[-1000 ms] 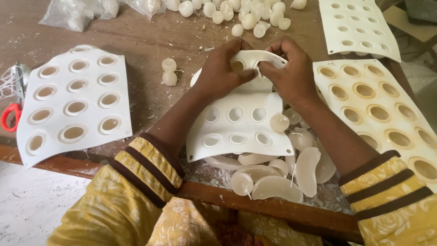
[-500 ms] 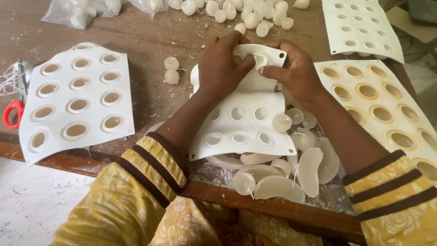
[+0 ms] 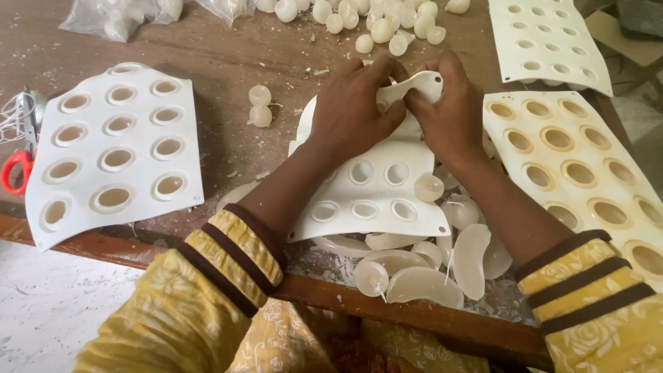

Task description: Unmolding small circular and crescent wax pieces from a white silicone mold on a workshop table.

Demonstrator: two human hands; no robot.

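Note:
A white flexible mould sheet (image 3: 376, 190) with round cavities lies on the wooden table in front of me. My left hand (image 3: 356, 103) and my right hand (image 3: 449, 110) both grip its far edge, which is bent up and curled between my fingers. A small white ball (image 3: 428, 186) rests on the sheet by my right wrist. Two more white balls (image 3: 260, 105) sit on the table left of my left hand.
Another white mould (image 3: 114, 148) lies at the left, a cream one (image 3: 580, 173) at the right, a third (image 3: 545, 41) at the far right. Red-handled scissors (image 3: 19, 155) sit at the left edge. Many white balls (image 3: 373, 21) lie beyond; crescent-shaped white pieces (image 3: 421, 266) near the table's front edge.
My hands have bent the far edge of the mould higher and curled it more tightly. The sheet has shifted slightly on the table.

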